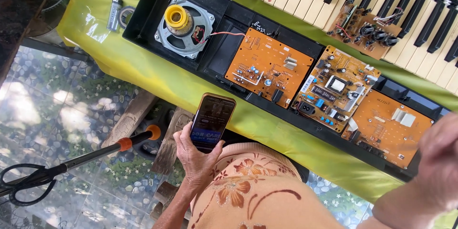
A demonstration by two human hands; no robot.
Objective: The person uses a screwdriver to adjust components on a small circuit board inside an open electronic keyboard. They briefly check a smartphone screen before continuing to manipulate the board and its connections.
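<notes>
Three orange circuit boards (pixel 268 67) lie exposed in the opened keyboard case (pixel 224 24), laid flat for access. The left hand (pixel 195 155) clasps a smartphone (pixel 212 120) upright (screen toward the wearer) above the lap. The right hand (pixel 436 167) is blurred at the case's edge; its grip cannot be judged.

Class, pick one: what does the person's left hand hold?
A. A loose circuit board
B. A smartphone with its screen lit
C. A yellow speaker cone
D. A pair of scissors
B: the left hand grips a smartphone with a lit screen, below the opened keyboard case.
</notes>
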